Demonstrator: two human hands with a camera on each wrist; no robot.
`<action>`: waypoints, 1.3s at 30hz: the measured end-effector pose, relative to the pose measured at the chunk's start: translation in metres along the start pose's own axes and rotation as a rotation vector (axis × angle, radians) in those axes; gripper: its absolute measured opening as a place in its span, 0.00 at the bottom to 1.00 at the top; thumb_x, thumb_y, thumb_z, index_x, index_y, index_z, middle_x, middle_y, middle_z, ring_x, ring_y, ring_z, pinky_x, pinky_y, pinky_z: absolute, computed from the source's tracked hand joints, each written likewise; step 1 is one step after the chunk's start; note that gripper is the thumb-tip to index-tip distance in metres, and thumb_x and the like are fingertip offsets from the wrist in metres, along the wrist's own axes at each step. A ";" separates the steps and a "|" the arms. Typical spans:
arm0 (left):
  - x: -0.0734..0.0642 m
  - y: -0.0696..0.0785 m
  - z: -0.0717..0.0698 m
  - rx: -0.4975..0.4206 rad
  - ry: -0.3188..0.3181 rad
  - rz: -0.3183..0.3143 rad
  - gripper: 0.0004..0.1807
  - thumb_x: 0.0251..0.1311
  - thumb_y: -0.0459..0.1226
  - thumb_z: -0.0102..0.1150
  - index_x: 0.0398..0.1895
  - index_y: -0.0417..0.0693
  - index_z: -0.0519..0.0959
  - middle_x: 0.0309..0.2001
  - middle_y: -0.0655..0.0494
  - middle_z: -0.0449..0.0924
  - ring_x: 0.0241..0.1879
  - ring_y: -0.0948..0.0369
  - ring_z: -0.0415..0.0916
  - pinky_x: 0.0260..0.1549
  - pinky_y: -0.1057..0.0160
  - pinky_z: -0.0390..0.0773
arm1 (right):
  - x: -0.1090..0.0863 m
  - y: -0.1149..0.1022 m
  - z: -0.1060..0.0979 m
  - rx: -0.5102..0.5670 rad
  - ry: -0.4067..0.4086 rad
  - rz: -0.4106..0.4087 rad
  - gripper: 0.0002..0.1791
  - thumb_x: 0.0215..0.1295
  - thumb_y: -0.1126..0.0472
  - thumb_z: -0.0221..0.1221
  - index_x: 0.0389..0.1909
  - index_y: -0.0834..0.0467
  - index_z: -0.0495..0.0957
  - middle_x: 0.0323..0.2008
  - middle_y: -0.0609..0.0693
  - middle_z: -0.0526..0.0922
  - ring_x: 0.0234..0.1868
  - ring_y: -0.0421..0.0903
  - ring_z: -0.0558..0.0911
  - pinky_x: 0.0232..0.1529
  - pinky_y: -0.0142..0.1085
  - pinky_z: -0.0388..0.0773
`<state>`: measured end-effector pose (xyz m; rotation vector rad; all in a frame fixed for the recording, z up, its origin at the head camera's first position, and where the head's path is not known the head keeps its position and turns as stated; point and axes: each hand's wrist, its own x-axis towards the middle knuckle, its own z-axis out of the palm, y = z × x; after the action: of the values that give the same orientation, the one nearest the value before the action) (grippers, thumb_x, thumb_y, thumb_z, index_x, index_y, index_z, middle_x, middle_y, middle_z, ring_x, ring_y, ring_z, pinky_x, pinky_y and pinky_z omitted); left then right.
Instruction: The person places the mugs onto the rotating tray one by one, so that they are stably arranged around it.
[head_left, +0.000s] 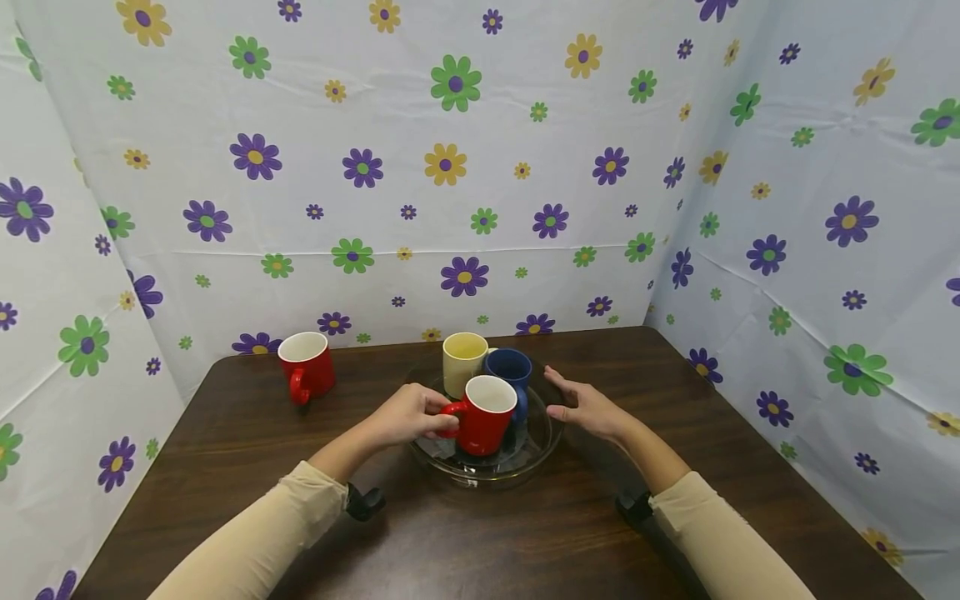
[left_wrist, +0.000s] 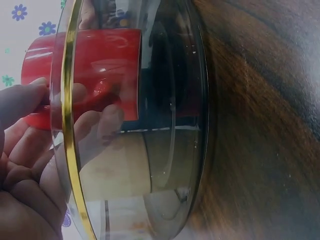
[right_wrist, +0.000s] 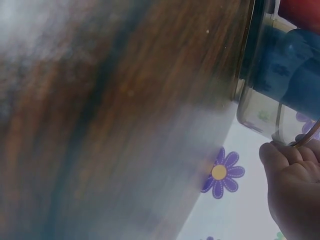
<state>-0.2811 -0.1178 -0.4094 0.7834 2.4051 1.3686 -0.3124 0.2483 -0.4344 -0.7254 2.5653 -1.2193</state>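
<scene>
My left hand [head_left: 416, 414] pinches the handle of a red mug [head_left: 487, 421] with a white inside. This mug stands upright, or nearly so, within a clear glass bowl [head_left: 480, 477] that has a gold rim. Behind it in the bowl are a pale yellow mug [head_left: 459, 371] and a blue mug [head_left: 510, 367]. In the left wrist view the red mug [left_wrist: 107, 55] shows partly through the glass wall. At the bowl's right side is my right hand [head_left: 588, 410], fingers extended by the rim, thumb apart. The right wrist view shows its fingertips at the rim.
Another red mug [head_left: 307, 371] stands at the back left of the dark wooden table [head_left: 480, 550], its handle facing the front. Flower-printed white sheets [head_left: 375, 208] hang behind the table and along both sides.
</scene>
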 end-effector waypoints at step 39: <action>0.011 -0.011 0.008 0.257 0.048 0.036 0.05 0.59 0.37 0.72 0.35 0.45 0.90 0.26 0.57 0.87 0.23 0.62 0.74 0.25 0.65 0.78 | 0.003 0.000 -0.001 0.007 -0.002 0.018 0.40 0.74 0.54 0.59 0.80 0.61 0.53 0.81 0.57 0.47 0.80 0.63 0.45 0.74 0.64 0.47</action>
<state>-0.2903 -0.1103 -0.4221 0.8680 2.6522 1.1144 -0.3158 0.2475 -0.4341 -0.7007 2.5588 -1.2210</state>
